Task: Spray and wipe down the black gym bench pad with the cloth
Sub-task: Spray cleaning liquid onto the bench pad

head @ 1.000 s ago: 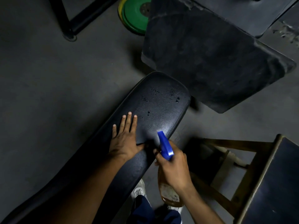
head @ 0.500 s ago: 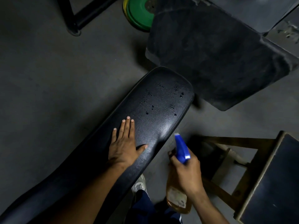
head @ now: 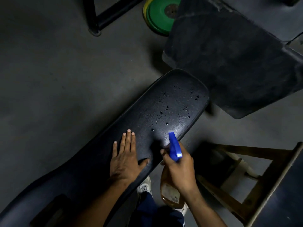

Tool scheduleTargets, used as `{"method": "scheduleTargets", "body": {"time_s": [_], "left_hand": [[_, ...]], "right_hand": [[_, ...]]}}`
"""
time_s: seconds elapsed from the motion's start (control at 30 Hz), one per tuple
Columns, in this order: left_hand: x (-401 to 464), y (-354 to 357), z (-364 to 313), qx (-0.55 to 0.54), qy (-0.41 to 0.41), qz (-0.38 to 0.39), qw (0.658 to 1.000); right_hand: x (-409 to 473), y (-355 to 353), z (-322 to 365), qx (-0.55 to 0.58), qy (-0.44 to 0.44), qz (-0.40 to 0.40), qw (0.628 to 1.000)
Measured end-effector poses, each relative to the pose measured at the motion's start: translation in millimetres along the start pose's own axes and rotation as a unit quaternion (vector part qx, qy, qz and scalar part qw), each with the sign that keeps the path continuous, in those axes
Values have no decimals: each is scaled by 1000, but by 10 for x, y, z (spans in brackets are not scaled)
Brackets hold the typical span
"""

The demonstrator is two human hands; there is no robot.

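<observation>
While the right hand (head: pixel 177 167) holds the spray bottle (head: pixel 174 147) aimed at the droplet-speckled bench pad (head: pixel 164 112), left hand (head: pixel 125 159) flat on it, we're mid-spray; next needs a cloth, none visible.

Left hand (head: pixel 125 158) lies flat on bench pad (head: pixel 164 115); right hand (head: pixel 179 167) with spray bottle (head: pixel 174 147) just at its 3 o'clock, over the pad's edge. Droplets (head: pixel 177 108) on pad toward 1 o'clock; weight plate (head: pixel 159 17) on floor at 12, stool (head: pixel 255 182) at 4.

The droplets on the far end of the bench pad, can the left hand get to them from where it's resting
Probably yes. The left hand lies flat on the bench pad, with bare pad between its fingertips and the droplets. The right hand with the spray bottle is off to the side.
</observation>
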State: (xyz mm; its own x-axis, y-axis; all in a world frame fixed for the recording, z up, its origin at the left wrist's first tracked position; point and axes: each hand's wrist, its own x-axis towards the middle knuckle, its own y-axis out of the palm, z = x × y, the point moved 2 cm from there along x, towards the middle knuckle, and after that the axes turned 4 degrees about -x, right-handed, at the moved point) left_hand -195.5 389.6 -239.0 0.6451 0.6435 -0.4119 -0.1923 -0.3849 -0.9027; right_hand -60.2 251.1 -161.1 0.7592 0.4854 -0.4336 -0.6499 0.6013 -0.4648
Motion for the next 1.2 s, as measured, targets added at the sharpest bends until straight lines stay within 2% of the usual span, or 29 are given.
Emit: {"method": "scheduleTargets", "body": {"time_s": [0.2, 0.3, 0.53, 0.67, 0.87, 1.03, 1.2], "left_hand": [[-194, 95, 54, -22, -31, -2, 999], [-300, 126, 53, -28, -47, -1, 998], [-597, 85, -65, -16, -76, 56, 995], [-780, 119, -117, -28, -99, 70, 992], [-1057, 185, -32, -57, -154, 94, 982], [-1236, 202, 155, -71, -184, 103, 975], [-1237, 175, 234, -82, -170, 122, 974]], "right_hand": [[-122, 113, -3, -58, -20, 87, 994], [-228, 83, -92, -64, -13, 104, 992], [-367, -366, -381, -36, 53, 7, 998], [-370, -626, -379, -52, 48, 3, 998], [-398, -568, -228, -126, -19, 81, 989], [-544, -292, -162, -183, -82, 171, 965], [-735, -185, -198, -197, -68, 202, 957]]}}
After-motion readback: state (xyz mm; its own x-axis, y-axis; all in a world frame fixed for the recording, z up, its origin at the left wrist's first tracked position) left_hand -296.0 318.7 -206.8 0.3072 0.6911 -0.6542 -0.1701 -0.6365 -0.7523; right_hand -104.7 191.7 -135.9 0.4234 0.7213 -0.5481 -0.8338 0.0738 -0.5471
